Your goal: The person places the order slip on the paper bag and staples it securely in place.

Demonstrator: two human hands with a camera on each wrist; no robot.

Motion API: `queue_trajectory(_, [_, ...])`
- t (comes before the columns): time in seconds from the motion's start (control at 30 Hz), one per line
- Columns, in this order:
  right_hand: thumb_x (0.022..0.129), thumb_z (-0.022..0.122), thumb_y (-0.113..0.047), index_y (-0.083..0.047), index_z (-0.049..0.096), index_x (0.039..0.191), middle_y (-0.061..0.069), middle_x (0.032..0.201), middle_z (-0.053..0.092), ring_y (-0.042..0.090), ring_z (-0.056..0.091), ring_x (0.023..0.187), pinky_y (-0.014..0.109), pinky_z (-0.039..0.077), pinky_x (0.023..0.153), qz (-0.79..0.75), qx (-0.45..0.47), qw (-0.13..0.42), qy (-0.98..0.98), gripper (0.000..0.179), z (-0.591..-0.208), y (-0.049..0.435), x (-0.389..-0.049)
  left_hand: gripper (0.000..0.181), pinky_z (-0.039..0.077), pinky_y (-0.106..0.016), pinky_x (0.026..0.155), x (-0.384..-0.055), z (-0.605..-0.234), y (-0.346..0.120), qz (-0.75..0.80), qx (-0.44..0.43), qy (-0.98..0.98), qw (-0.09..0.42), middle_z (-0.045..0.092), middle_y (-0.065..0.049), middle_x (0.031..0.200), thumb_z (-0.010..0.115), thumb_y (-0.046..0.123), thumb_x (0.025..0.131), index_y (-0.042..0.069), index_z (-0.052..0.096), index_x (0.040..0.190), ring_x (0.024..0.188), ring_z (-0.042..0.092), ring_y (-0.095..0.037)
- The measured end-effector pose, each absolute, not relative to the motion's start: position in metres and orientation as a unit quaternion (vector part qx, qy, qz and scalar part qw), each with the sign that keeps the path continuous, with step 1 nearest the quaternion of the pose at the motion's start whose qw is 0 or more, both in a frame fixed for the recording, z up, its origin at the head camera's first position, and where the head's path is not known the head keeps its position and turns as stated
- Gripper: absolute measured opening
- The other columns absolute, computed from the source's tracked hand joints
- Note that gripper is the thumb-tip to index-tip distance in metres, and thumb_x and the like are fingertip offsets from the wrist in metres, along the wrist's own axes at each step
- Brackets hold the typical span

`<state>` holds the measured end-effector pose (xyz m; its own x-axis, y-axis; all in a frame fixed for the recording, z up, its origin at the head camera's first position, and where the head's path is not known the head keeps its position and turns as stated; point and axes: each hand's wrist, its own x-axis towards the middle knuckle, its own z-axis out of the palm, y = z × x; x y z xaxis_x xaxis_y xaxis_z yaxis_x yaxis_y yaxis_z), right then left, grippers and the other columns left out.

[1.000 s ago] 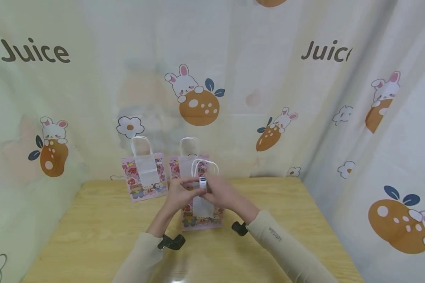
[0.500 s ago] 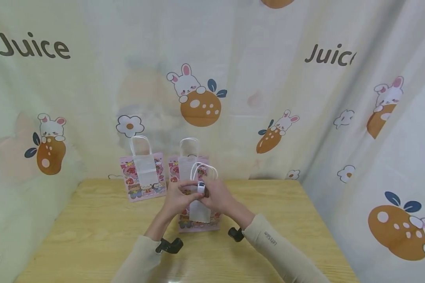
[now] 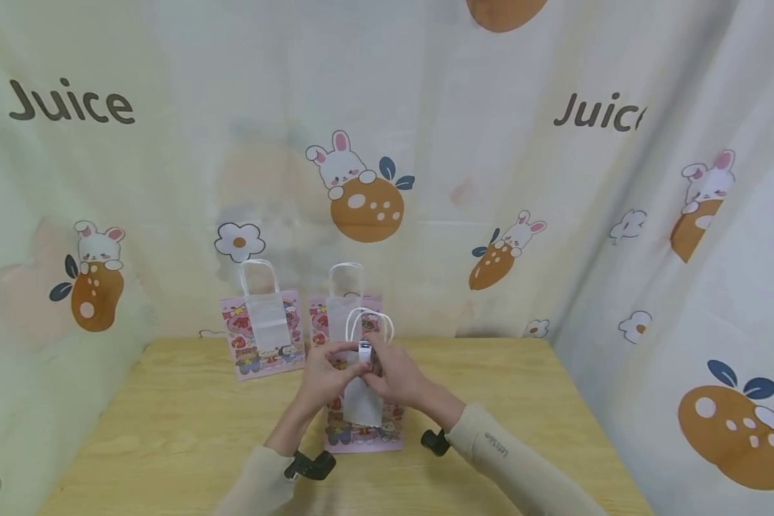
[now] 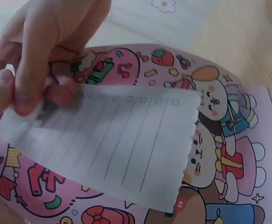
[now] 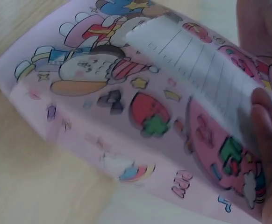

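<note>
In the head view, my left hand (image 3: 322,380) pinches a small white stapler-like tool (image 3: 365,352) with a silver-and-dark end between thumb and forefinger. My right hand (image 3: 396,373) meets it from the other side, gripping the top of a pink cartoon paper bag (image 3: 364,438) with white rope handles (image 3: 370,313). A white lined paper slip (image 4: 126,135) with a torn edge hangs down the bag's front. Close up in the left wrist view, the right thumb (image 4: 27,100) presses on the slip's upper end. How the tool sits on the slip is hidden by fingers.
Two similar pink bags with white slips stand behind on the wooden table (image 3: 187,423): a left bag (image 3: 267,362) and a middle bag (image 3: 319,312), the latter partly covered by the front bag. A printed curtain (image 3: 477,165) hangs at the back and sides.
The view has tipped slightly. The front bag's lower end and the slip's torn edge have come a little nearer to the person; both hands keep their holds.
</note>
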<state>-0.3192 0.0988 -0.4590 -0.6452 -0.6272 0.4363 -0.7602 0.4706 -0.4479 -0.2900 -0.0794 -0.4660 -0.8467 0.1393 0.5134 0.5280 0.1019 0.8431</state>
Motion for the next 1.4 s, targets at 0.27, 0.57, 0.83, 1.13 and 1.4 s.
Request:
queue_trajectory(0.27, [0.084,0.075,-0.011,-0.007,0.045,0.128,-0.007,0.068,0.052,0.004,0.047,0.053,0.021,0.042,0.045,0.312,0.388,0.108,-0.860,0.053,-0.468,0.107,-0.309,0.029,0.042,-0.019,0.044,-0.278,-0.471,-0.070,-0.618,-0.209,-0.745,0.141,0.071,-0.017,0.080,0.080,0.002,0.078,-0.007,0.070,0.104,0.050,0.056,-0.007])
queue_trajectory(0.57, [0.089,0.073,-0.012,-0.015,0.038,0.135,0.006,0.088,0.065,0.007,0.063,0.058,0.026,0.054,0.052,0.398,0.383,-0.024,-0.833,0.058,-0.453,0.109,-0.313,0.023,0.051,-0.023,0.064,-0.282,-0.460,-0.084,-0.600,-0.228,-0.759,0.108,0.071,-0.017,0.099,0.066,0.006,0.093,-0.007,0.068,0.112,0.076,0.065,-0.015])
queue_trajectory(0.83, [0.085,0.078,-0.014,-0.009,0.042,0.122,0.006,0.096,0.059,0.012,0.064,0.071,0.027,0.055,0.060,0.452,0.361,0.028,-0.815,0.053,-0.441,0.119,-0.307,0.021,0.054,-0.025,0.064,-0.284,-0.452,-0.086,-0.573,-0.279,-0.758,0.137,0.069,-0.022,0.102,0.061,-0.007,0.092,-0.011,0.065,0.112,0.078,0.067,-0.035])
queue_trajectory(1.13, [0.088,0.074,-0.015,-0.007,0.055,0.111,0.011,0.085,0.060,0.023,0.062,0.068,0.032,0.055,0.056,0.538,0.277,0.040,-0.795,0.031,-0.417,0.149,-0.290,0.045,0.056,-0.033,0.070,-0.283,-0.443,-0.090,-0.569,-0.260,-0.768,0.139,0.067,-0.025,0.097,0.072,-0.006,0.083,-0.006,0.058,0.126,0.080,0.065,-0.035])
queue_trajectory(1.4, [0.088,0.068,-0.002,0.004,0.043,0.118,0.019,0.107,0.049,0.024,0.059,0.090,0.032,0.054,0.075,0.627,0.231,-0.017,-0.743,0.040,-0.412,0.193,-0.268,0.073,0.055,-0.043,0.079,-0.295,-0.455,-0.097,-0.608,-0.242,-0.745,0.130,0.066,-0.026,0.105,0.072,-0.014,0.079,-0.007,0.036,0.143,0.087,0.065,-0.039])
